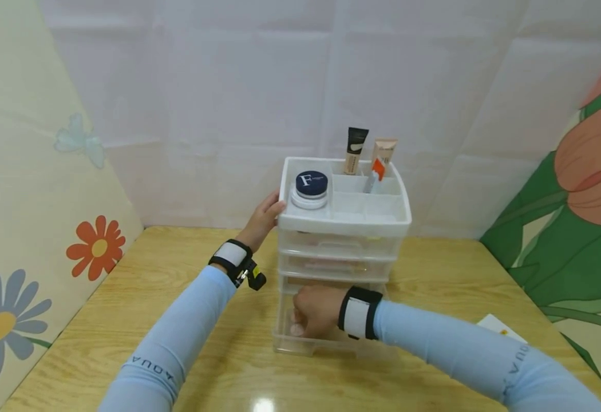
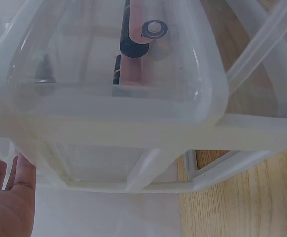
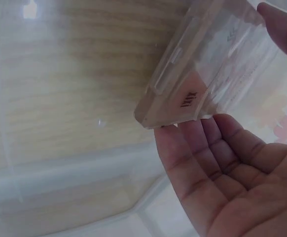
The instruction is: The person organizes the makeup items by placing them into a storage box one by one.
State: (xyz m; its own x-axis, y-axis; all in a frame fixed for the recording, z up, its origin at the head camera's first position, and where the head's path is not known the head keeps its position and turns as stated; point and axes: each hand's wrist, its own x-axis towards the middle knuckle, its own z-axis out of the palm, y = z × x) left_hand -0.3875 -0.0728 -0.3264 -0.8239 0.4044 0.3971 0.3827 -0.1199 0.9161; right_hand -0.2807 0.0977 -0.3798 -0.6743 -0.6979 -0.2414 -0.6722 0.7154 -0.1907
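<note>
A white and clear plastic drawer unit (image 1: 341,229) stands upright on the table. My left hand (image 1: 260,225) rests against its left side near the top tray, and its fingers look fairly straight in the left wrist view. Low at the front, the bottom drawer (image 1: 321,346) is pulled out. Inside it, my right hand (image 1: 320,309) grips a clear flat makeup case (image 3: 197,69) with "xixi" lettering, thumb on one edge and fingers on the other. In the head view the hand covers most of that case. It is held tilted over the see-through drawer floor.
The top tray holds a dark-lidded round jar (image 1: 311,186), a black-capped tube (image 1: 355,150), a beige tube (image 1: 384,150) and an orange-tipped item (image 1: 378,170). Pink and black cosmetics (image 2: 133,44) lie in an upper drawer. A white card-like item (image 1: 501,327) lies at right.
</note>
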